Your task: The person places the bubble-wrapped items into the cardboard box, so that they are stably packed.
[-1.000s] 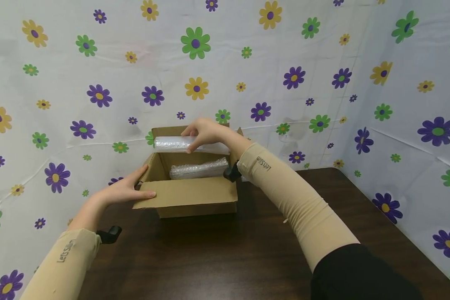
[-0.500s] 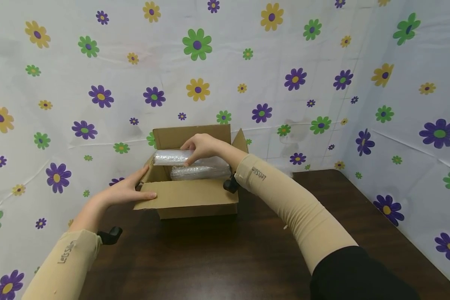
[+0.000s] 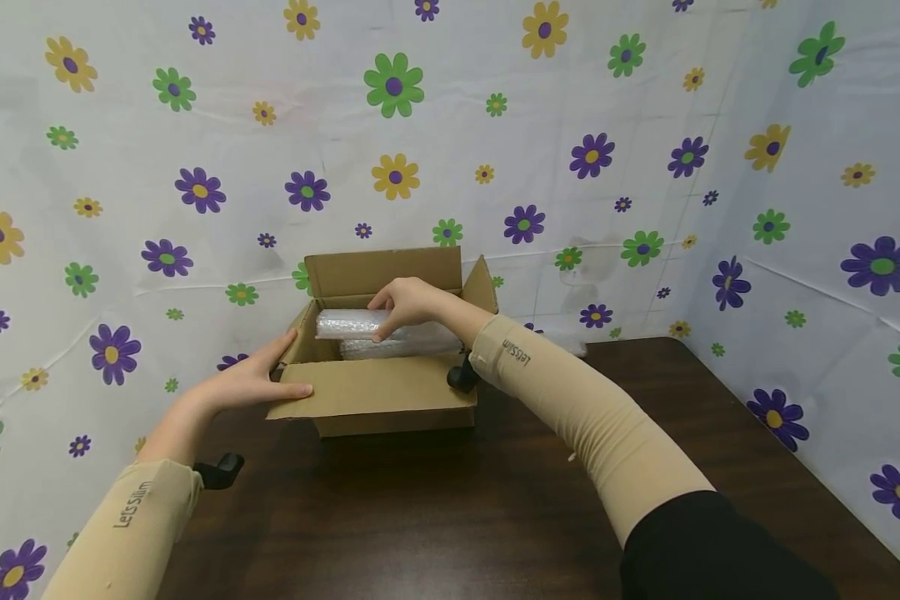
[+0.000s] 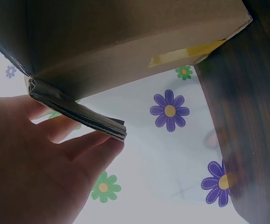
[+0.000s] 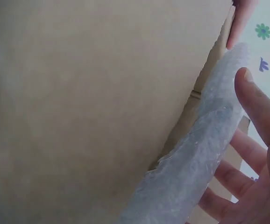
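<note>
An open cardboard box stands on the table against the wall, its flaps spread. My right hand grips a bubble-wrapped roll from above, thumb on the near side, at the box's opening. Beneath it, a second bubble-wrapped piece lies inside the box, partly hidden. In the right wrist view the held roll lies between thumb and fingers. My left hand holds the box at its left front corner, thumb on the front flap. The left wrist view shows its fingers around a folded flap edge.
The dark wooden table extends in front of the box and to its right. A flower-patterned sheet covers the walls behind and at the right. Some clear plastic shows behind my right forearm, mostly hidden.
My right hand has lowered the bubble-wrapped roll from above the box into its opening, over the other wrapped piece. The left hand keeps its hold on the box corner.
</note>
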The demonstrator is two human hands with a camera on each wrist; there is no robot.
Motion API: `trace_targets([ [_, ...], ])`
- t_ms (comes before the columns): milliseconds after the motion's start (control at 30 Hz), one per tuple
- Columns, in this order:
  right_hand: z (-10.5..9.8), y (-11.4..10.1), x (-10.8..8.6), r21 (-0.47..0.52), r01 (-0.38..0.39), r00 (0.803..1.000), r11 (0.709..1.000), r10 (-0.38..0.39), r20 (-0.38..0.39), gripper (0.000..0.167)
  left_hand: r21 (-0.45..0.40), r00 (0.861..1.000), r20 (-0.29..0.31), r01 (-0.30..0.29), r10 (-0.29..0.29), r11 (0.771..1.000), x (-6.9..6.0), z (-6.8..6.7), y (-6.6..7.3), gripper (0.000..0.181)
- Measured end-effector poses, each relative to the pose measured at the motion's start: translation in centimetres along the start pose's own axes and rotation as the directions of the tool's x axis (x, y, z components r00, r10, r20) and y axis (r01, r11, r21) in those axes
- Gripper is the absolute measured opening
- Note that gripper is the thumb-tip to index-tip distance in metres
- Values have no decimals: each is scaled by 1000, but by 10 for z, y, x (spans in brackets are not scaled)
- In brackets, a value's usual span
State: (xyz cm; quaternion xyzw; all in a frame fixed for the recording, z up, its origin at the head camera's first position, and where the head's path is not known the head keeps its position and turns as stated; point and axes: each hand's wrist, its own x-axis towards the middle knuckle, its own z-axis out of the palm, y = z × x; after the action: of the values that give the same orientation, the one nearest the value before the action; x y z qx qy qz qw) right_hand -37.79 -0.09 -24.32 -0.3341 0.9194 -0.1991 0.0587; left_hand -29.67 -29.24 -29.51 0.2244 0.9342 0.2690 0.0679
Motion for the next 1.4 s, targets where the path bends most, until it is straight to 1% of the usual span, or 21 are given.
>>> trace_targets([
  [133, 0, 0, -1, -11, -7, 1000, 1000, 7, 19, 58, 1, 1000, -2, 1, -1, 1000, 0, 0, 1, 107],
  [333, 0, -1, -5, -16, 1, 997, 1000, 1, 80, 58, 3, 1000, -1, 2, -2, 1000, 0, 1, 0, 107],
  [467, -2, 0, -9, 20, -15, 995, 1000, 13, 101, 57, 1, 1000, 6, 4, -4, 1000, 0, 1, 0, 107],
  [667, -11, 4, -16, 89, -28, 994, 996, 19, 108, 55, 3, 1000, 11, 7, -7, 1000, -2, -1, 2, 106],
  [833, -23, 7, -24, 150, -19, 995, 989, 5, 97, 53, 9, 1000, 15, 10, -11, 1000, -1, -2, 3, 106],
  [1067, -46, 7, -41, 167, 49, 997, 985, -58, 48, 54, 9, 1000, 21, 8, -8, 1000, -1, -2, 3, 106],
  [1267, -66, 13, -64, 190, 90, 996, 978, -93, 7, 54, 10, 1000, 25, 8, -8, 1000, 0, -2, 2, 107],
  [1400, -80, 21, -84, 201, 81, 997, 976, -79, -18, 54, 7, 1000, 26, 10, -10, 1000, 0, -2, 2, 107],
])
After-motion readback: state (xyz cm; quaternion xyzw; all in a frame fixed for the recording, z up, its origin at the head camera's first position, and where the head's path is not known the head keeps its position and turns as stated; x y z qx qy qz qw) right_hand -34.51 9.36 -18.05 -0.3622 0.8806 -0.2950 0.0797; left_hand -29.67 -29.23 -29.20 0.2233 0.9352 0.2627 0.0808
